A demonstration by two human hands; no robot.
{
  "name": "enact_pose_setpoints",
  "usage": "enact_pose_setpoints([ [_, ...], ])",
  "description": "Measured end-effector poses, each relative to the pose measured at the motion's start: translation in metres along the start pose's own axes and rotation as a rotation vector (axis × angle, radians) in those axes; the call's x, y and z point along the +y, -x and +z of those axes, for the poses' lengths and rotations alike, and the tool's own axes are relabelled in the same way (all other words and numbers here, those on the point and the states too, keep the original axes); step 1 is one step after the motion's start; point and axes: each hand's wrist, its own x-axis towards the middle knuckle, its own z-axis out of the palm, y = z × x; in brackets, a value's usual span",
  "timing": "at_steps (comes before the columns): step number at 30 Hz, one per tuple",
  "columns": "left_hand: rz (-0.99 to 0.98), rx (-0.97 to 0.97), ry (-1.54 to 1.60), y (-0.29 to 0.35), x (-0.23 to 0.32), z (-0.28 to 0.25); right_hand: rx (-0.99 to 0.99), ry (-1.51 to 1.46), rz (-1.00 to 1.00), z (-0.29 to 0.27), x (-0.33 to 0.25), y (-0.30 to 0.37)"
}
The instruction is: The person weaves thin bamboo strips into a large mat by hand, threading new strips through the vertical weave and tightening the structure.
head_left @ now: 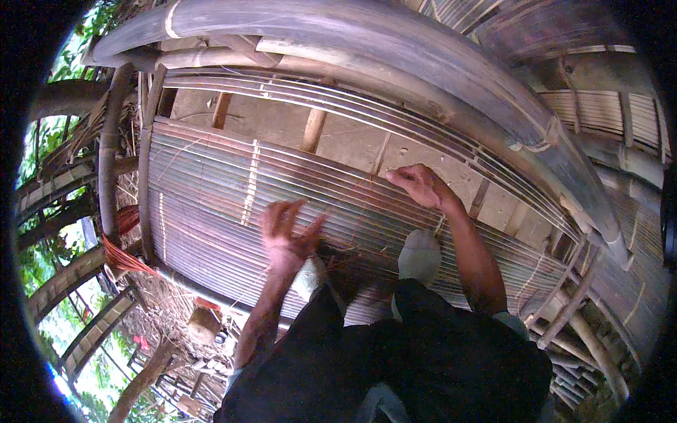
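My left hand (pixel 285 236) hovers over a platform of thin bamboo slats (pixel 211 187), fingers spread and slightly blurred, with nothing visible in it. Further right and farther out, my right hand (pixel 423 187) is above the platform's far edge, its fingers drawn together. Whether it pinches something cannot be made out; a thin reddish strand (pixel 368 187) runs across the slats close by. Both my feet, in pale socks (pixel 420 255), rest on the slats. A dark blurred patch lies between them.
A thick bamboo pole (pixel 352 28) arches across the far side, above a row of thin slats (pixel 338 116). Upright posts (pixel 111 155) stand at the left, where a bundle of orange-red strands (pixel 127 255) hangs. Straw and a woody block (pixel 204 323) lie lower left.
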Motion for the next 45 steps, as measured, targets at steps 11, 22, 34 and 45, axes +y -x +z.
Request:
enact_pose_setpoints([
  [11,0.046,-0.004,-0.121,0.002,0.031,0.045,0.298,0.278,0.001,0.023,-0.026,0.04],
  [22,-0.579,-0.274,1.39,-0.039,0.031,-0.055,0.34,0.257,0.001,0.024,-0.024,0.035],
  [34,-0.681,-0.237,1.345,0.007,0.041,-0.082,0.382,0.412,-0.709,0.074,-0.082,0.026],
  [45,-0.924,-0.379,1.338,0.031,0.035,-0.099,0.159,0.377,-0.699,0.08,-0.098,0.034],
])
